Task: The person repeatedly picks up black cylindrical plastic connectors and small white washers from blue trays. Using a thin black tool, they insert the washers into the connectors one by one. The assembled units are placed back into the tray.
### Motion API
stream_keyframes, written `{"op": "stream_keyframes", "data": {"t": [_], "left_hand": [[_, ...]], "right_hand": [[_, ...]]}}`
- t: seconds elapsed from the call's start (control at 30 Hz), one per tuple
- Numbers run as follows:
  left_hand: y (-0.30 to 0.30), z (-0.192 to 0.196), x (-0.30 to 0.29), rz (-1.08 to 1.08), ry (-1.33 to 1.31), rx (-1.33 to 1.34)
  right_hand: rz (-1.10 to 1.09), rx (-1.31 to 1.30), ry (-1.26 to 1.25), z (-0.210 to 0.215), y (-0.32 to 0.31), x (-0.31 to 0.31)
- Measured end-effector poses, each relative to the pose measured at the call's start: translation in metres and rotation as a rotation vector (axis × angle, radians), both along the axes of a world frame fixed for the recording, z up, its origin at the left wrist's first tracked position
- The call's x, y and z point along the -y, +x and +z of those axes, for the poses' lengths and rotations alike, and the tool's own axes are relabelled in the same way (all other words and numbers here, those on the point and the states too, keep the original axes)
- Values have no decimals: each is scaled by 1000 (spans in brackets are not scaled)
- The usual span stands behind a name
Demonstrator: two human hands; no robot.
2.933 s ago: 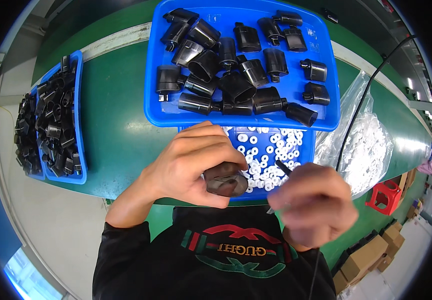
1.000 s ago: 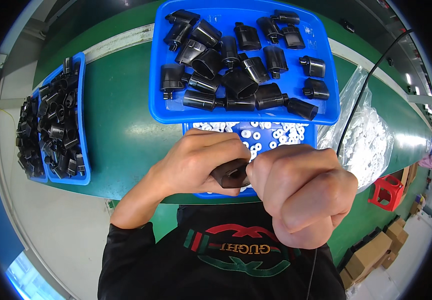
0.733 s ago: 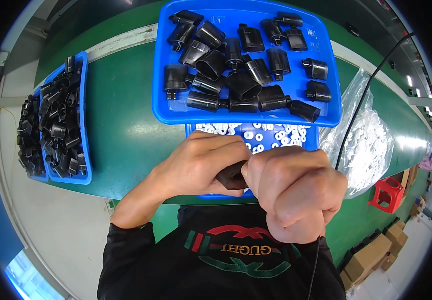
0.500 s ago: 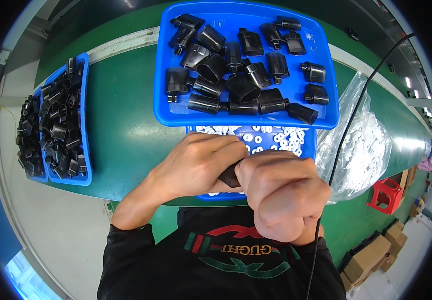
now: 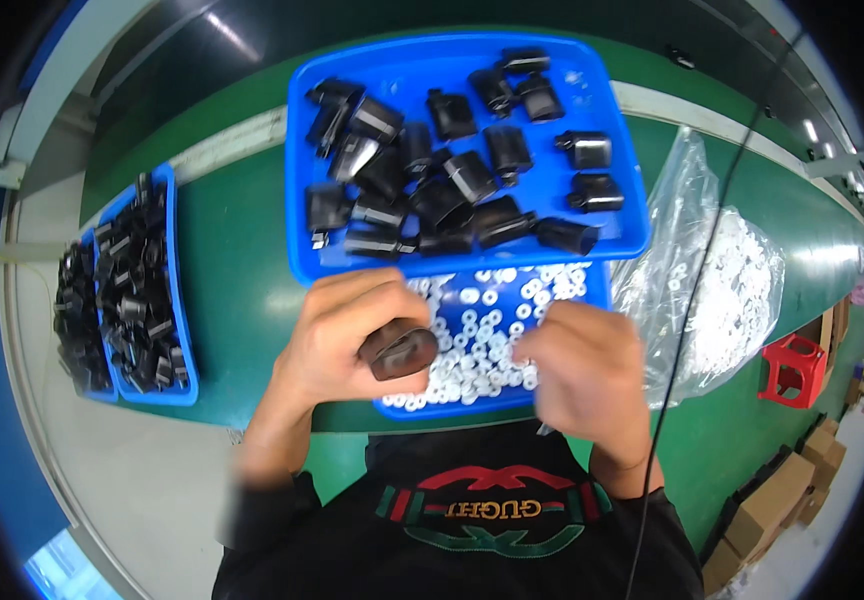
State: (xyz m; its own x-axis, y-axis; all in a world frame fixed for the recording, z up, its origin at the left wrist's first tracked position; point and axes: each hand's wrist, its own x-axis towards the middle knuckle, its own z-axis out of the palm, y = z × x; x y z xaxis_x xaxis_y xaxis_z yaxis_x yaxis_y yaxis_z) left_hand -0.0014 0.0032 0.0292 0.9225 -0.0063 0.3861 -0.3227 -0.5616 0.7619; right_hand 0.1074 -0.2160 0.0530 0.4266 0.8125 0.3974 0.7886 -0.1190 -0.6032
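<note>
My left hand (image 5: 337, 335) is wrapped around a black hollow plastic housing (image 5: 399, 352), its oval open end facing up toward me. To the right, my right hand (image 5: 592, 370) hovers over the right side of a blue tray (image 5: 452, 408) of white rings. Its fingers look curled together and are smeared by motion; whatever is between them, if anything, cannot be made out. Loose white plastic rings (image 5: 477, 370) lie scattered in that tray, between my hands.
Behind, a larger blue tray (image 5: 472, 262) of black housings (image 5: 507, 150) overlaps the ring tray. Blue bins (image 5: 182, 330) heaped with black parts stand at left. A clear bag (image 5: 732, 300) of white rings lies at right, with a black cable (image 5: 697, 270) hanging across it.
My hands, earlier together around the black housing, have come apart. The left has shifted left with the housing, the right to the ring tray's right side. The head view has shifted too.
</note>
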Motion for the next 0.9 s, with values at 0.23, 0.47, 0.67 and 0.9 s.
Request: {"op": "stream_keyframes", "data": {"t": [0.23, 0.47, 0.67, 0.9], "left_hand": [[48, 46, -17, 81, 277, -66], [195, 65, -36, 418, 622, -143], [339, -30, -166, 197, 566, -413], [367, -81, -176, 244, 671, -640]], "right_hand": [[-172, 245, -226, -49, 1, 6], [-192, 316, -153, -76, 1, 14], [-229, 244, -97, -83, -4, 11], [-217, 201, -112, -93, -4, 10]]}}
